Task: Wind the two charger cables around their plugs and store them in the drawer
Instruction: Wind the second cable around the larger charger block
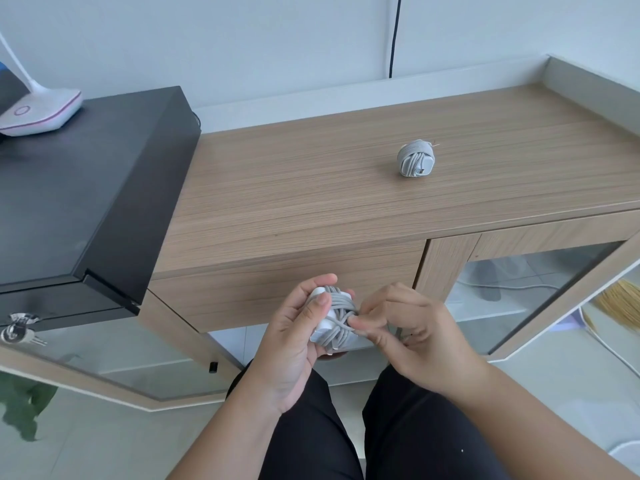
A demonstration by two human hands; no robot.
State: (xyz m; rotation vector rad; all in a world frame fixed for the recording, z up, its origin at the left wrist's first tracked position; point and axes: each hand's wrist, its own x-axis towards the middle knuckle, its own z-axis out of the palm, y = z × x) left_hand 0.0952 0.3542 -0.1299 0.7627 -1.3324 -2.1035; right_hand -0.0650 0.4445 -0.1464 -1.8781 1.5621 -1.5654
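Left hand (pixel 294 336): curls round a white charger plug (pixel 323 329), thumb across its upper face, fingers wrapped behind and over its top edge.
Right hand (pixel 412 336): thumb and forefinger pinch the grey cable (pixel 341 306) where the strands cross on the plug's right side; the other fingers are curled loosely below.
Held charger: grey cable wound in several crossing turns around the white plug, held in front of the closed drawer front (pixel 287 292), above the person's lap.
Second charger (pixel 415 159): already wound into a tight grey bundle, lying alone on the wooden cabinet top (pixel 311 188), well apart from the hands, toward the right rear.
Drawer: its front sits under the left part of the cabinet top, shut.
Cabinet doors: a glass door (pixel 530 289) hangs open at the right, another glass panel shows at the lower left.
Black box (pixel 79 202): stands on the left, overlapping the cabinet's left end, with a white lamp base (pixel 41 114) on top and keys (pixel 17 330) at its front lower edge.
Wall: a dark cord (pixel 394 36) runs down behind the cabinet.
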